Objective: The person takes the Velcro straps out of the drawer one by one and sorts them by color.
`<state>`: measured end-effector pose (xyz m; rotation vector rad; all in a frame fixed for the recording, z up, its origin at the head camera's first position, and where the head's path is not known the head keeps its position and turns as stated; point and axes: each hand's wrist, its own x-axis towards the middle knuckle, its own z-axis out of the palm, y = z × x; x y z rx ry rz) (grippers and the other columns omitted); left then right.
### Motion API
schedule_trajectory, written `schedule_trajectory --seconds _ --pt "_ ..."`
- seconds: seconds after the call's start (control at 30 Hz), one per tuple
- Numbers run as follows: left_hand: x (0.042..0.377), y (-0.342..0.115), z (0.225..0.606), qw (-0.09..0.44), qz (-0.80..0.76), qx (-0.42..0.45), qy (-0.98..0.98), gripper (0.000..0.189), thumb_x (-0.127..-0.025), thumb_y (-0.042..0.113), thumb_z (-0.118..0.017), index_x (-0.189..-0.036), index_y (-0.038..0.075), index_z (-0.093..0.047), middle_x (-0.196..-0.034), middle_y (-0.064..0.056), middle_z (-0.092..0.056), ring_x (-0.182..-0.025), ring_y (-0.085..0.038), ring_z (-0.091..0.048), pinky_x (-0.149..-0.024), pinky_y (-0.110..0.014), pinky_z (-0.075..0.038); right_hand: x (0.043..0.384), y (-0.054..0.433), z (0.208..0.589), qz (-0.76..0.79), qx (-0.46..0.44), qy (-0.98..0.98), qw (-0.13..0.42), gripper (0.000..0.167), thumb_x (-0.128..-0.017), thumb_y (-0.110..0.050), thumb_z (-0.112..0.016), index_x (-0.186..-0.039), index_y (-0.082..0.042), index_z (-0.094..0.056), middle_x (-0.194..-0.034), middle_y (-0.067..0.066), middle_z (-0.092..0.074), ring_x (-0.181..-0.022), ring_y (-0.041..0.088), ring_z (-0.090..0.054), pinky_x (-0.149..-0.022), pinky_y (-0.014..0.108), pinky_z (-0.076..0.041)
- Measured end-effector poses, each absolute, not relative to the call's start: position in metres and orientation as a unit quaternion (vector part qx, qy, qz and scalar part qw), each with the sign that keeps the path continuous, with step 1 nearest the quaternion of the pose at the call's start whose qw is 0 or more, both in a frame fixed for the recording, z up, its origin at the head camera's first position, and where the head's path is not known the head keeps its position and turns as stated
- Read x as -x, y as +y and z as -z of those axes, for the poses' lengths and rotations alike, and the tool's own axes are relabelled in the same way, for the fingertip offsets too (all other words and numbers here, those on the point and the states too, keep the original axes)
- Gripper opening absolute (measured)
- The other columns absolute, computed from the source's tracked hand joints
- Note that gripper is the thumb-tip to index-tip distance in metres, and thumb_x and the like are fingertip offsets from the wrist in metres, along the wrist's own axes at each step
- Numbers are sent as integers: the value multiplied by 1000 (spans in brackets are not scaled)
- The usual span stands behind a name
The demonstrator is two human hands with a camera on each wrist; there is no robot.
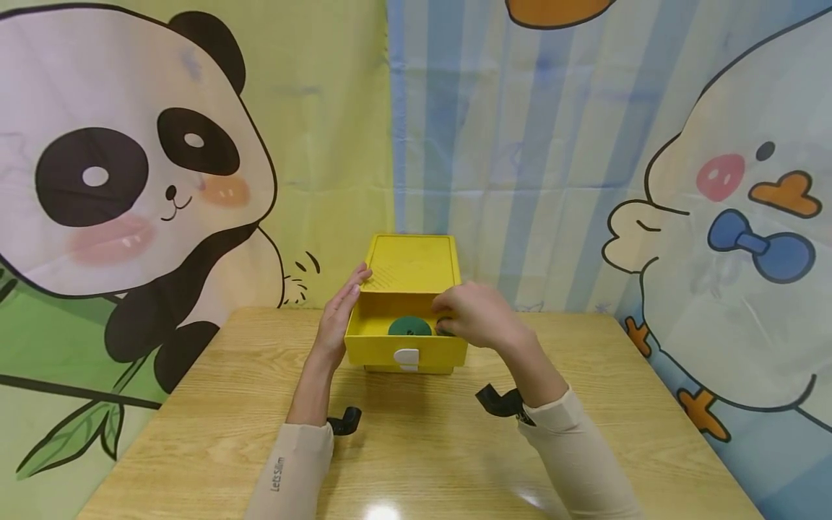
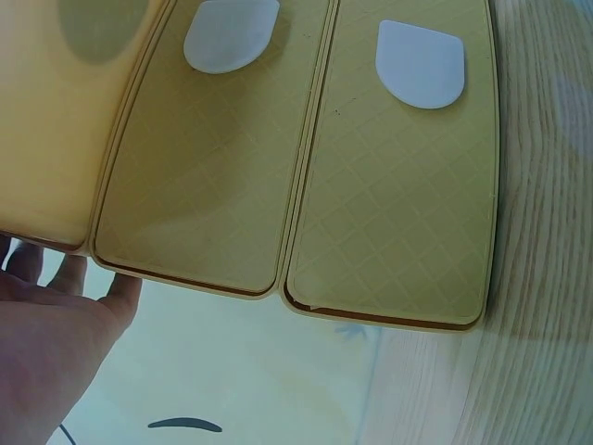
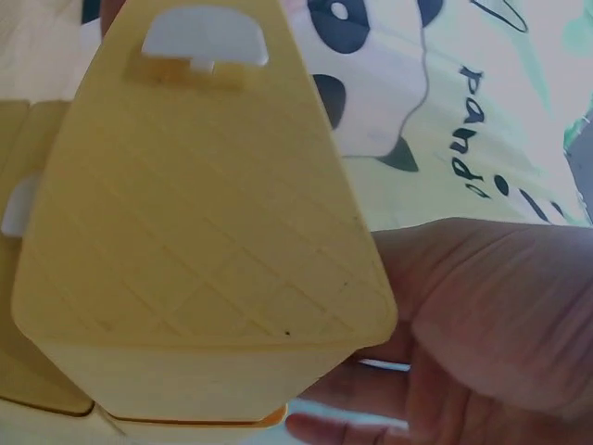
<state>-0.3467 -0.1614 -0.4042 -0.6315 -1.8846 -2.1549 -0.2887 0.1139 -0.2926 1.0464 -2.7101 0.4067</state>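
Left grip [image 1: 339, 310], fingers straight, touches one yellow plastic three-drawer box [image 1: 411, 261]; right grip [image 1: 477, 315], its hold unclear, bends into one open drawer [image 1: 370, 351] beside one round green disc [image 1: 409, 326].

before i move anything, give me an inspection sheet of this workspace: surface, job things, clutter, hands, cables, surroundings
surface: wood-grain table, light glare at the near edge
job's things: yellow drawer box, top drawer pulled out, a green disc inside; the left wrist view shows two shut drawer fronts with white pulls
clutter: nothing seen
hands: left hand against the box's left side; right hand reaching into the drawer's right end, something dark at its fingertips, grip unclear
cables: nothing seen; a black wrist mount shows at each wrist
surroundings: printed backdrop, panda on the left, white bird on the right
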Motion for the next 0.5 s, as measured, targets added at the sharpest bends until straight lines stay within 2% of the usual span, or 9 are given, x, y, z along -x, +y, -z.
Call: schedule_trajectory --seconds 0.1,0.2,0.33,0.5 --pt "347 -161 404 103 728 213 -643 52 -113 41 -43 -156 14 -48 -171 13 -29 -160 -8 -17 -133 -42 -7 293 113 292 -86 -346 -931 82 9 -90 -24 -83 -98 -20 -81 -89 -8 -77 -74 10 -68 -68 33 -57" --pt "346 -161 405 103 725 211 -648 52 -113 41 -43 -156 14 -48 -171 14 -29 -160 -8 -17 -133 -42 -7 297 112 294 -60 -339 -936 68 12 -89 -26 -84 -99 -20 -81 -91 -8 -78 -76 10 -67 -68 33 -56" --pt "346 -161 405 105 723 209 -650 51 -113 41 -43 -156 15 -48 -170 15 -30 -160 -8 -17 -133 -43 -7 304 110 295 -60 -349 -933 56 5 -89 -19 -84 -92 -19 -80 -81 -9 -71 -72 12 -60 -65 32 -50" --pt "346 -160 404 105 726 208 -647 50 -113 42 -43 -156 17 -49 -169 16 -31 -160 -6 -18 -133 -42 -8 310 109 297 -46 -365 -929 50 12 -90 -8 -80 -84 -18 -76 -70 -9 -58 -67 14 -50 -59 29 -38"
